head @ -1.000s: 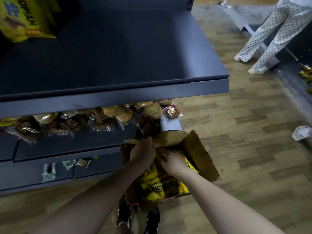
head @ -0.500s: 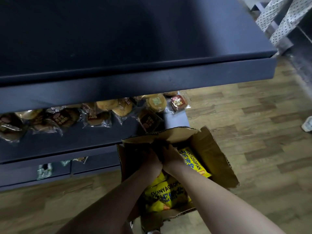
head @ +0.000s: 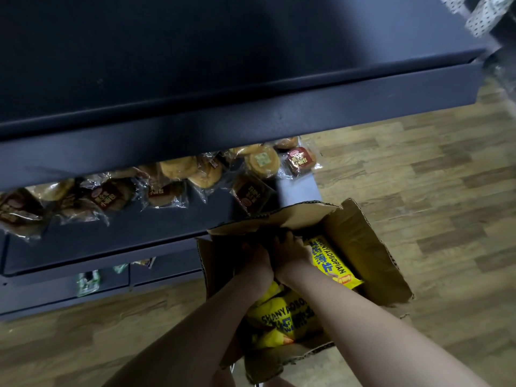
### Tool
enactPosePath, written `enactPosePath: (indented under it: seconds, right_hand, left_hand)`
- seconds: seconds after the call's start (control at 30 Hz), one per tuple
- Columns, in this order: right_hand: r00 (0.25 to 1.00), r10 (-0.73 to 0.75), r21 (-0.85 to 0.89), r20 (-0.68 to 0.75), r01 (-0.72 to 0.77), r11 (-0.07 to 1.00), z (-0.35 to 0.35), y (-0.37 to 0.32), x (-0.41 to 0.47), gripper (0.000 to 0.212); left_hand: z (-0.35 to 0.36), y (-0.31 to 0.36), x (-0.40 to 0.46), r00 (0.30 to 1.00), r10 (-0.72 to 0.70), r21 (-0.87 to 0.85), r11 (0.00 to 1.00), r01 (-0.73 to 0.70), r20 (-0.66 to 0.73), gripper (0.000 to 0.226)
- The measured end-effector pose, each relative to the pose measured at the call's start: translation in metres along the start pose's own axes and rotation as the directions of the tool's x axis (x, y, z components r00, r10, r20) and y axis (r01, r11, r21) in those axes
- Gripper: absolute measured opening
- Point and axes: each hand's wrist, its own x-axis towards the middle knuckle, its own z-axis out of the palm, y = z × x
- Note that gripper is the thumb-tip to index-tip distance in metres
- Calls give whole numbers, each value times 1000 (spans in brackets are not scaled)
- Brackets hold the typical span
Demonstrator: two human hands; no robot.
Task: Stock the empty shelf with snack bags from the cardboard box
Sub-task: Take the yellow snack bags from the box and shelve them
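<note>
The person's two forearms are bare with no sleeves visible on them, the left hand [head: 255,263] and the right hand [head: 290,254] wear no gloves, and no watch, ring or bracelet shows on either wrist.

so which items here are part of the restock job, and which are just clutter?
Job:
- cardboard box
- yellow snack bags inside it
- top shelf to fill
- left hand and right hand, both down in the box

Not part of it:
- wrapped buns on the lower shelf
- wood floor
</note>
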Motion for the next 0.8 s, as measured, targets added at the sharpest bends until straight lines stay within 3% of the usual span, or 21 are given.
enactPosePath:
  seconds: [0.17,0.37,0.6,0.8]
  right_hand:
    - [1000,-10,-37,-13,10,999,-1,8,-3,53]
    - [1000,-4,-22,-9,4,1000,-12,10,-1,48]
    - [1000,19,149,-8,-18,989,-34,37,-27,57]
    - [993,24,372,-115,21,928,-52,59,-53,42]
  left_hand:
    - [-5,4,2,991,12,67,998,-21,131,76]
    - [-11,5,-3,1000,-10,-9,1000,10,6,71]
    - [-26,-6,-21,985,96,-200,972,-124,-146,48]
    - [-48,4,-62,961,159,-240,947,-213,-226,66]
